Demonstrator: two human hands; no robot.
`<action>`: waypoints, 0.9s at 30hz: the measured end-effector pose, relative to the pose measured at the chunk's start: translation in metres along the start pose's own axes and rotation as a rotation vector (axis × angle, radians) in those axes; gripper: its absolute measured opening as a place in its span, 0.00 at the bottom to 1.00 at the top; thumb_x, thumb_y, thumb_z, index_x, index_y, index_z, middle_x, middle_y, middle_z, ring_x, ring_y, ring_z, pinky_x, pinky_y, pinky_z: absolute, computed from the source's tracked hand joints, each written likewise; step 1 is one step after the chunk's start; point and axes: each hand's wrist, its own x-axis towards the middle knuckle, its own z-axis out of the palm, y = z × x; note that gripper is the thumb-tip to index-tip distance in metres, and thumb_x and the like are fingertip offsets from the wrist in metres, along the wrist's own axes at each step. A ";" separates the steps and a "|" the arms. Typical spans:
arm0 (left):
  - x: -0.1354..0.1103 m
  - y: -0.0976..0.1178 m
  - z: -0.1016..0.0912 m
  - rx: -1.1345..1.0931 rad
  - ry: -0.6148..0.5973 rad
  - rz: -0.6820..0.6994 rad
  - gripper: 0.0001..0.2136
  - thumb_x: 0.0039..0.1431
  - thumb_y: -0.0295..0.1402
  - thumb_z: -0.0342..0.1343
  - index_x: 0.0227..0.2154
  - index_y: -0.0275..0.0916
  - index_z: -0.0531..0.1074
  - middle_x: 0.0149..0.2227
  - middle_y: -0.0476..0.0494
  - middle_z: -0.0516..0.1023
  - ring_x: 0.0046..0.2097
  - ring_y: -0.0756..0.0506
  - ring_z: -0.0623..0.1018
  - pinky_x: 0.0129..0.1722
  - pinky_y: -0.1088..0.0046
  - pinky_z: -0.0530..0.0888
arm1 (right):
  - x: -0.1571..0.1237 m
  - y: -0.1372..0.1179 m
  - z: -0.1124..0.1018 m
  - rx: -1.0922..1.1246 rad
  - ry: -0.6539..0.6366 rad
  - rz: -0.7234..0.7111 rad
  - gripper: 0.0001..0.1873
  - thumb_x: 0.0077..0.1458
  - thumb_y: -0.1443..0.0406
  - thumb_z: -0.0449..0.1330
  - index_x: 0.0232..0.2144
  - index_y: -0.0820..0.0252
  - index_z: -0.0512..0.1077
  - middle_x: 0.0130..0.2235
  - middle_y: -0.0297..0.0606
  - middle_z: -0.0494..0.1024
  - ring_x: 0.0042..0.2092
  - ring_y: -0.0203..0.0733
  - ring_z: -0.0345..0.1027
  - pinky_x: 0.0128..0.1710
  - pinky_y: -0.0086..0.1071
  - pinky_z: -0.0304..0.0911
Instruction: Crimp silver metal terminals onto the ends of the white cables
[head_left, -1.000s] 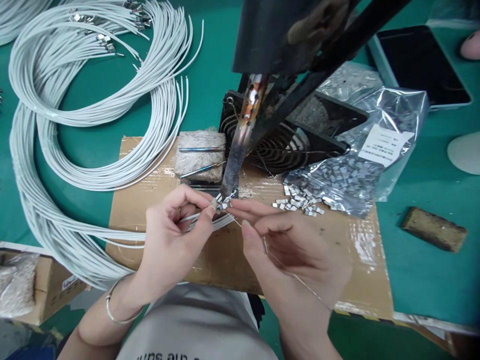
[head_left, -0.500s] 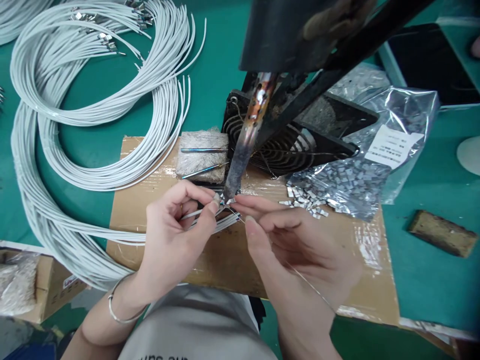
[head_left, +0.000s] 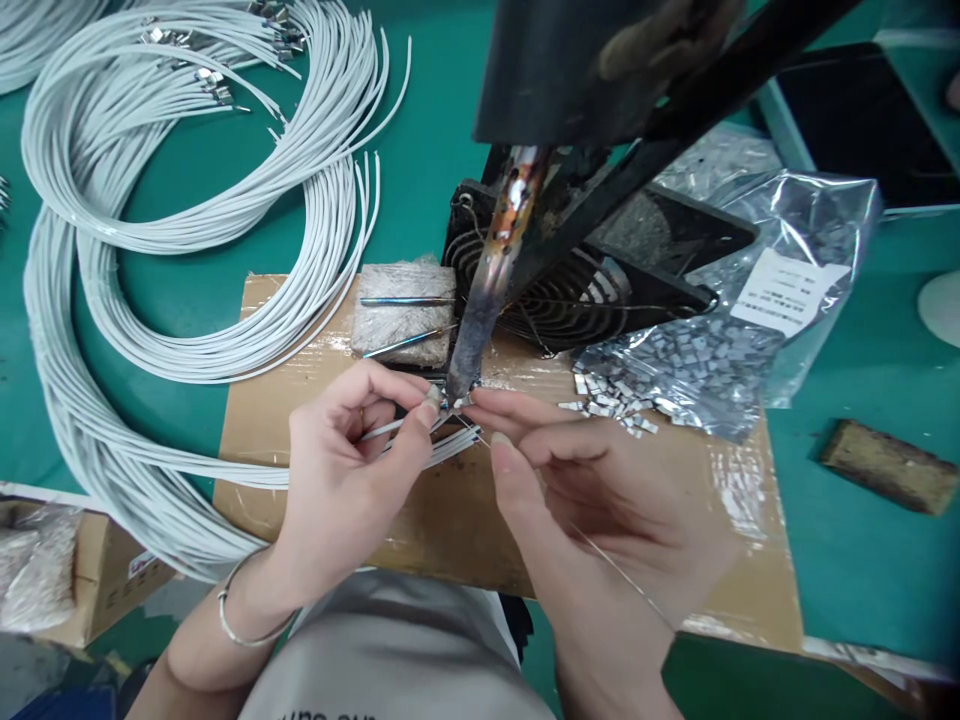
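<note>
My left hand (head_left: pixel 360 470) pinches a white cable (head_left: pixel 382 430) near its end, between thumb and forefinger. Thin solder wire (head_left: pixel 626 578) runs across my right hand (head_left: pixel 592 500) and out between its thumb and fingers. My right fingertips are by a small silvery metal piece (head_left: pixel 462 402) at the cable's end. Just above that spot is the dark tip of a soldering iron (head_left: pixel 480 320), mounted slanting downward. Whether the tip touches the metal is too small to tell. More white cable ends (head_left: pixel 456 443) lie below my fingers on the cardboard (head_left: pixel 465 520).
Coiled white cables (head_left: pixel 225 220) fill the left side. A black fan (head_left: pixel 555 300) stands behind the iron. To the right are loose metal pieces (head_left: pixel 615 400), a plastic bag (head_left: pixel 750 330) of them and a brown block (head_left: pixel 889 465). Two thin rods (head_left: pixel 409 300) rest on a wrapped block (head_left: pixel 401 318).
Almost nothing differs. Both hands keep their grip at the iron's tip, and the view has shifted very slightly.
</note>
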 end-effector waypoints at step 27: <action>0.000 0.002 0.000 0.033 0.011 0.009 0.06 0.53 0.24 0.69 0.26 0.38 0.78 0.34 0.44 0.87 0.27 0.52 0.75 0.23 0.80 0.68 | -0.001 -0.002 0.000 -0.037 0.015 -0.005 0.11 0.61 0.76 0.68 0.33 0.54 0.76 0.45 0.38 0.89 0.51 0.48 0.86 0.51 0.39 0.83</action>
